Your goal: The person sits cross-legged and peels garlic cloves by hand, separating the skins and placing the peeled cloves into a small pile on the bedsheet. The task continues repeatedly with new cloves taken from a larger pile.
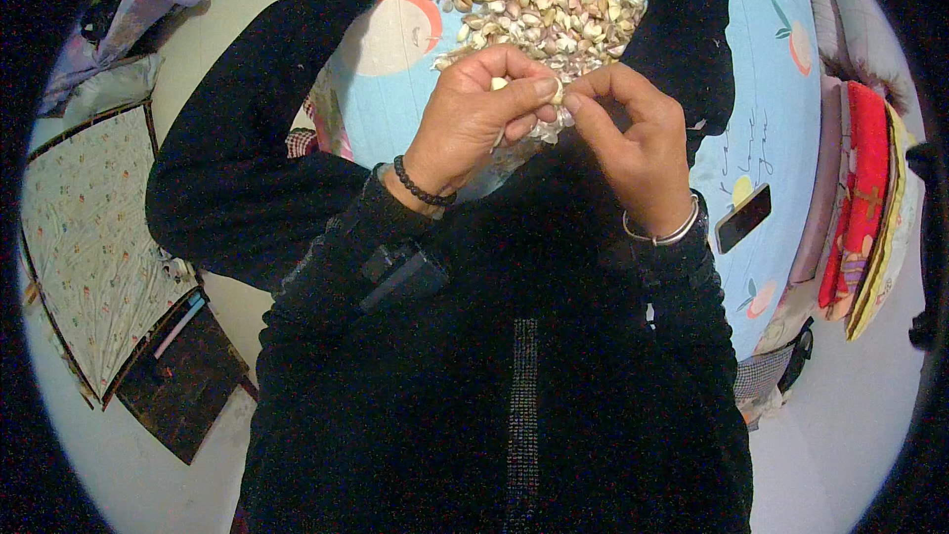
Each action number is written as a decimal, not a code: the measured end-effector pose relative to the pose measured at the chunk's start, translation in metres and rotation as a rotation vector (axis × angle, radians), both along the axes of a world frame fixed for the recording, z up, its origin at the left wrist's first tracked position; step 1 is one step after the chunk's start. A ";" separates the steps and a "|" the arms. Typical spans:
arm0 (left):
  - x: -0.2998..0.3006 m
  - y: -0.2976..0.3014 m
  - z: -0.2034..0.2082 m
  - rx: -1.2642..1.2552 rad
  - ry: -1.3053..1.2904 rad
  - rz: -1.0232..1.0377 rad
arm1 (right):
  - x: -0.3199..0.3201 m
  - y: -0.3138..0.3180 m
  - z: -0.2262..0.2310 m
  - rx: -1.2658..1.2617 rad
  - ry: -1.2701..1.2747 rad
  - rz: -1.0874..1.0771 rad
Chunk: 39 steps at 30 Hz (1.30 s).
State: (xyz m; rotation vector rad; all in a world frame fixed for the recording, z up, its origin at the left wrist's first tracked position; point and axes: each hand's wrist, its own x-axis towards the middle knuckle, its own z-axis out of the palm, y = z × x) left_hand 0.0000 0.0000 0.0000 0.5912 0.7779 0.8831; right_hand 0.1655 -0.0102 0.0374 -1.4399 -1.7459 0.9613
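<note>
Just in front of me, my left hand (pixel 474 109) pinches a pale garlic clove (pixel 558 93) between thumb and curled fingers. A second whitish clove (pixel 498 84) peeks out by its index finger. My right hand (pixel 635 133) meets it from the other side, thumb and forefinger pressed together at the same clove; whether they grip a bit of skin is too small to tell. Beyond both hands spreads a large heap of unpeeled garlic cloves (pixel 554 0). Whitish skins or cloves lie on clear plastic (pixel 489 178) below my fingers, partly hidden by them.
My black-clothed legs frame the heap on a light blue printed sheet (pixel 771 129). A dark phone (pixel 743 219) lies to my right. Further right are folded red and yellow cloths (pixel 860 198). At left stand a patterned cloth-covered surface (pixel 99 237) and a dark board (pixel 188 386).
</note>
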 end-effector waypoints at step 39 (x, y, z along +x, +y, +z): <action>0.001 -0.001 0.001 -0.016 -0.041 -0.066 | -0.010 -0.004 -0.007 0.152 -0.088 -0.074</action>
